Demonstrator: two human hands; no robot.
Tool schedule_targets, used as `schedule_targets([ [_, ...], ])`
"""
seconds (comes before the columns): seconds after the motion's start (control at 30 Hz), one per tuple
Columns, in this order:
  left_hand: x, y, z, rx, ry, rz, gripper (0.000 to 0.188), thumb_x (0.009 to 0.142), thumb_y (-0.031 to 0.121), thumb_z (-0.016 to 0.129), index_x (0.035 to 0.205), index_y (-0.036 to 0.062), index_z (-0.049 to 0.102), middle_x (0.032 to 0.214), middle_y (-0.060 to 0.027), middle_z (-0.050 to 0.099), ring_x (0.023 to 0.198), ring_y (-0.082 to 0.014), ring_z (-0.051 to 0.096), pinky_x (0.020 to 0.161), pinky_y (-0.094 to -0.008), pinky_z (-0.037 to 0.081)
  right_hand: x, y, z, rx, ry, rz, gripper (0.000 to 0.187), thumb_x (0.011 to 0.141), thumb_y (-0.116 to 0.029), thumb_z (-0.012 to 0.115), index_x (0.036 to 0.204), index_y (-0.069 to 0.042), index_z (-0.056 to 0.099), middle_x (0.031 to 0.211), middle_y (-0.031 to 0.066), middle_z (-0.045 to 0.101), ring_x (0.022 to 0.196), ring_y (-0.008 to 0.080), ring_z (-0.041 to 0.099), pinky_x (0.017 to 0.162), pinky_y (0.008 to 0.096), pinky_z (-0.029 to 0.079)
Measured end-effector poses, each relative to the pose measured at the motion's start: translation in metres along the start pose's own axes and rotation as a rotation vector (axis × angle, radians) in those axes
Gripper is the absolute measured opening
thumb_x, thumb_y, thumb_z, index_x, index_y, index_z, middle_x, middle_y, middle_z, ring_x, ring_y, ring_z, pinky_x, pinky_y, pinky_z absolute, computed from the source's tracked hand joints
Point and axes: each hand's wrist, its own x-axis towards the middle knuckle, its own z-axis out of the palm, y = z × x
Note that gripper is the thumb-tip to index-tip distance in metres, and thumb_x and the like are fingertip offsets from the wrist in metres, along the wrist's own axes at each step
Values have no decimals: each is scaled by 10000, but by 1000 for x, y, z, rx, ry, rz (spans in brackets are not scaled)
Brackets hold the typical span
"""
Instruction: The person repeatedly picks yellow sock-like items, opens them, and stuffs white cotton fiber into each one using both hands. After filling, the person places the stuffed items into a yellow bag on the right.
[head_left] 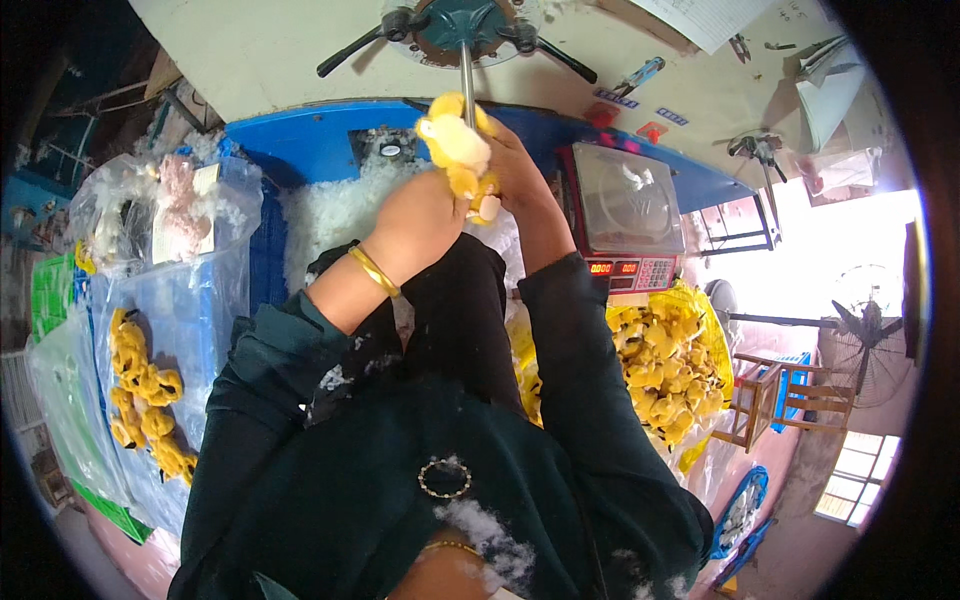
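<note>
Head view looks down over a dark green long-sleeved top with tufts of white fibre clinging to it, and both forearms rise from it to meet at a small yellow plush toy [455, 145] with a paler, cream-coloured middle. The left hand [420, 215], a gold bangle [374, 270] on its wrist, is closed round the lower part of the toy from the left. The right hand [515, 170] grips the same toy from the right, its fingers wrapped behind it. The toy sits up at the tip of a thin metal tube [467, 80] that runs down from a dark round fitting with black handles [455, 25] on the cream-coloured machine casing; whether the tube goes into the toy cannot be told.

Just below the hands lies a heap of loose white stuffing fibre [335, 205] inside a blue-rimmed trough [300, 135]. To the right of it stands a red electronic scale with a clear cover [625, 215] and lit red digits. Further right and lower, a clear plastic bag holds a pile of yellow plush toys [670, 365]. On the left, another row of yellow plush pieces [140, 395] lies on clear plastic sheeting over a blue crate, well apart from the hands.
</note>
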Motion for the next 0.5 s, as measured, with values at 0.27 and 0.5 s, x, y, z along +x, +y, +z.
schedule_targets([
  [0.27, 44, -4, 4, 405, 67, -4, 162, 765, 120, 607, 883, 8, 604, 880, -186, 628, 777, -356, 642, 673, -430, 523, 56, 0, -10, 106, 147, -16, 301, 979, -254, 423, 1082, -29, 595, 929, 43, 645, 807, 129, 625, 734, 278, 513],
  [0.5, -18, 12, -14, -938, -234, -268, 273, 891, 103, 606, 1124, -3, 511, 903, -77, 615, 683, -147, 628, 584, -269, 568, -10, -27, 22, -296, 187, 22, 266, 935, -168, 519, 1128, -16, 621, 986, 75, 675, 884, 133, 638, 752, 277, 512],
])
